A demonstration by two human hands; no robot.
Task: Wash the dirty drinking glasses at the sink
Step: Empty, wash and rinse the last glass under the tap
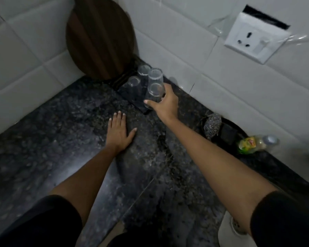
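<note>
In the head view, just above the middle of the frame, four clear drinking glasses stand upside down on a dark ribbed draining mat (130, 94) in the corner of the black speckled granite counter (61, 136). The right hand (165, 102) is curled round the nearest clear inverted glass (154, 94), thumb on the near side low by the rim and fingers wrapped behind; the grasp looks firm rather than a light touch. Whether that glass rests on the mat or is just off it cannot be told. The other three glasses (144, 72) sit close behind and to the left of it, and the nearest of them looks as if it touches the held one.

The left hand (119, 131) lies flat on the counter at centre frame, fingers straight and spread, holding nothing; it seems to steady the person.

The step in hand reads either as setting a washed glass to drain or as taking one up; the inverted glasses favour the first. The sink is not in view. Either way, the next move calls for care not to knock the neighbouring glasses.

A round dark wooden board (100, 38) leans in the tiled corner at upper left. A white wall socket (257, 38) sits at upper right. A steel scrubber (212, 125) and a green-labelled plastic bottle (255, 144) lie at the right edge.
</note>
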